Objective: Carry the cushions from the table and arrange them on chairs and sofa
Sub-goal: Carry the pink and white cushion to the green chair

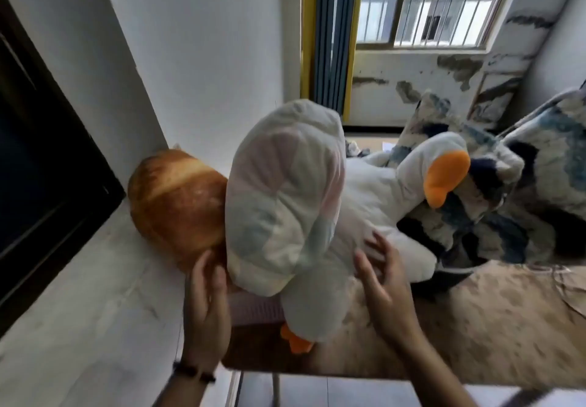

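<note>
the table [475,327] is the only thing here bearing anything, and it carries a whole heap of cushions on its tan, speckled, fuzzy cover.

the left hand [206,299] is up with fingers straight and close together, thumb apart, holding nothing. its fingertips are at the near end of the bread cushion [177,197], a rounded loaf shape printed golden-brown with a pale split along the crust; the blur hides whether they touch. a dark beaded bracelet [193,371] is on that wrist.

just right of those fingers stands the pastel cushion [282,191], a puffy oval of soft quilted cloth in white, pink and grey-green patches. under it, beside the left palm, a pinkish ribbed pad [253,310] shows.

the right hand [385,283] has its fingers spread and relaxed, gripping nothing, tips at the belly of the goose plush [367,203], which is white and smooth, with an orange beak [447,175] beyond the fingers and an orange foot [296,341] nearer than them.

past the goose lie the blue patterned cushions [507,203], thick and woolly, in navy, teal and cream.
</note>
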`<state>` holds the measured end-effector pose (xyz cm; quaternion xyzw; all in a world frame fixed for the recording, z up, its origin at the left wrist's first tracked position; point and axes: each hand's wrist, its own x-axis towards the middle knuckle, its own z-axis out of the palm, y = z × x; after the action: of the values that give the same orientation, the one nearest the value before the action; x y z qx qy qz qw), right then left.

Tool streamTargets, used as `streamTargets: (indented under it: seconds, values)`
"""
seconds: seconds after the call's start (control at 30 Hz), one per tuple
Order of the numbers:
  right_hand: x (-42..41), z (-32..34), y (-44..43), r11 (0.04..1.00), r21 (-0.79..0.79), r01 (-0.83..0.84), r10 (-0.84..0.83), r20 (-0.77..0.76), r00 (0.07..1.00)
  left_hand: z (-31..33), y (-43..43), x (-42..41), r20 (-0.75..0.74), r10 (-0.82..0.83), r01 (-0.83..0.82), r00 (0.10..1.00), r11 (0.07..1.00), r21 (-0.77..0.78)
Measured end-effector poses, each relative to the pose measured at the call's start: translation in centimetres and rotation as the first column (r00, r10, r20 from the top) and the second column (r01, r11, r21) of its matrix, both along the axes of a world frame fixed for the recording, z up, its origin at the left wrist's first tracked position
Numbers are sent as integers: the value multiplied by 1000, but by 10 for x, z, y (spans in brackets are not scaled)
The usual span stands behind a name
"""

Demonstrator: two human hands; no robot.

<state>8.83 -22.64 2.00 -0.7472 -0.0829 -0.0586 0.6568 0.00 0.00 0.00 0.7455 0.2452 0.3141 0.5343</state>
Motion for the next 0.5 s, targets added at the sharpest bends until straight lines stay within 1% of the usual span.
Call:
streamTargets:
  seconds: [0.07,0.13,0.2,0.23,0.27,0.3,0.33,0.37,0.4,0.47,0.5]
  values:
    - [26,9,14,991,102,-84,94,-103,990,7,10,26,55,-29,28,998,999,17]
    - [57,24,29,980,171,-107,141,-204,969,24,16,55,79,-48,45,996,998,31]
    - [77,27,41,966,229,-124,182,-256,949,34,16,75,85,-85,88,993,996,-24]
    - [82,27,42,950,266,-164,237,-269,934,38,17,84,80,-125,132,989,987,-93]
    - [84,26,42,922,299,-244,320,-241,916,36,21,96,108,-162,179,981,970,-168]
    - [82,31,46,901,298,-314,388,-236,891,41,21,102,100,-201,220,974,946,-237]
    - [76,40,52,894,256,-367,428,-254,867,40,22,109,60,-225,233,973,931,-280]
    - [70,46,60,898,210,-386,433,-279,857,42,20,110,35,-261,258,965,908,-330]
    - [66,47,63,890,191,-413,453,-278,847,43,15,110,60,-291,293,955,890,-349]
    - [55,48,64,861,238,-450,502,-251,828,53,1,100,147,-341,371,929,835,-406]
    - [47,53,62,847,279,-452,515,-220,828,61,-6,92,144,-367,393,919,825,-406]
